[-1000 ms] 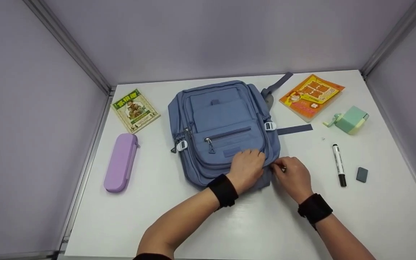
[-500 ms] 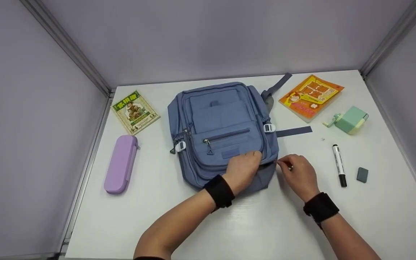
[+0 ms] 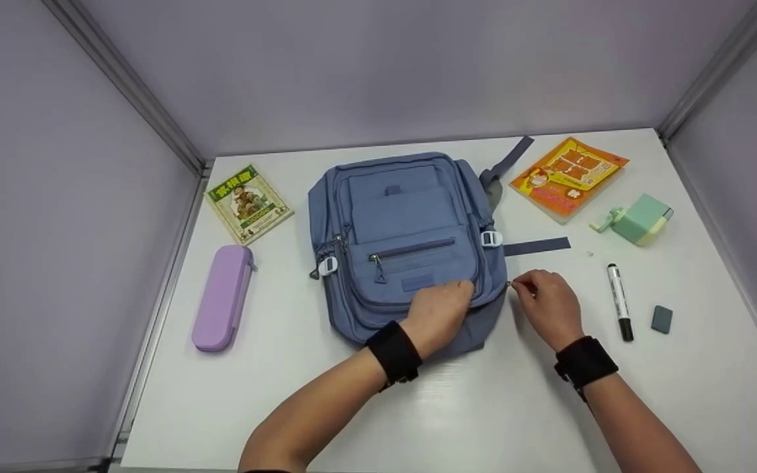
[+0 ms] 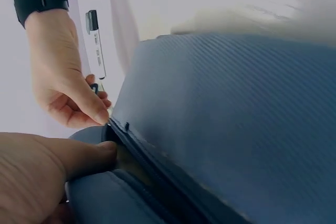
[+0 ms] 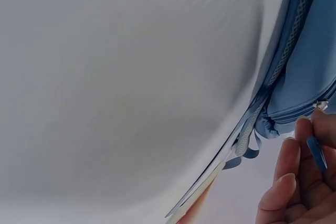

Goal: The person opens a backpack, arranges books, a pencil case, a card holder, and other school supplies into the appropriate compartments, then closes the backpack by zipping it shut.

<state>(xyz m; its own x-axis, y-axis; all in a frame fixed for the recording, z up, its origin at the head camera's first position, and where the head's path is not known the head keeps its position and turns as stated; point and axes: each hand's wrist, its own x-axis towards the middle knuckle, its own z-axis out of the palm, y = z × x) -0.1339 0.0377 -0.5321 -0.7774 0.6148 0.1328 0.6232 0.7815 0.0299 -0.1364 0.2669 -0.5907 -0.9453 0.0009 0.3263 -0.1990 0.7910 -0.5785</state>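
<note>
A blue backpack (image 3: 395, 207) lies front side up on the white table. At its lower right, my left hand (image 3: 439, 315) grips the edge of the front compartment. The left wrist view shows that hand's thumb (image 4: 94, 157) at the lip of a parted zipper opening (image 4: 137, 165). Beside the bag's right side, my right hand (image 3: 551, 309) pinches a zipper pull. Up close in the right wrist view are its metal slider (image 5: 321, 105) and a blue pull tab (image 5: 316, 153) against the fingers.
To the left lie a green book (image 3: 249, 203) and a purple pencil case (image 3: 223, 299). On the right are an orange book (image 3: 569, 179), a green crank pencil sharpener (image 3: 641, 219), a marker (image 3: 620, 302) and a dark eraser (image 3: 662, 319). Loose straps (image 3: 536, 247) stick out from the bag.
My right hand has drawn the zipper pull from the bag's lower right corner up along its right side. The seam there has parted. My left hand has shifted slightly left and down.
</note>
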